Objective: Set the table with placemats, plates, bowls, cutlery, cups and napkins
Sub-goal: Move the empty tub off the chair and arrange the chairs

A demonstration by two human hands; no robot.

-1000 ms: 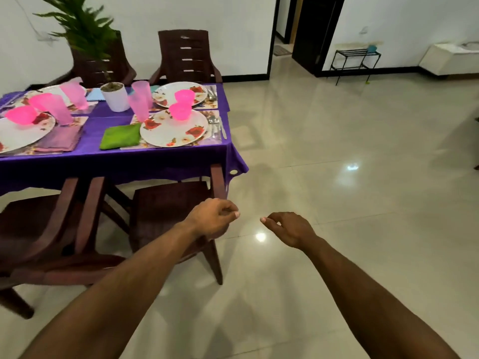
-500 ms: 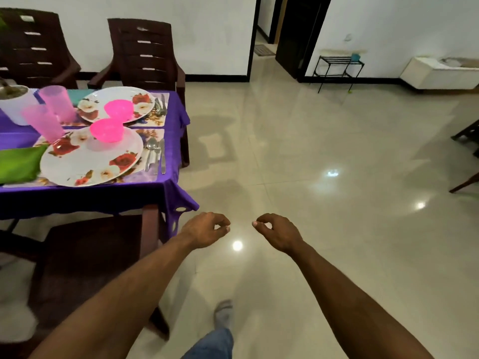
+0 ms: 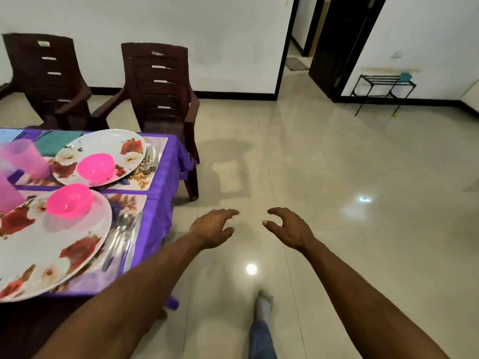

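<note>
Purple surface (image 3: 166,193) held two plates (image 3: 101,149), each with a pink bowl (image 3: 69,200) | left hand (image 3: 211,230), right hand (image 3: 291,228): fingers loosely spread, holding nothing

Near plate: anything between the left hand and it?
Nothing upright blocks it. The left hand hovers over the floor past the table's corner, empty. Between it and the near plate lie only the cutlery on the placemat and the purple tablecloth edge. The pink bowl sits on the plate's far side.
</note>
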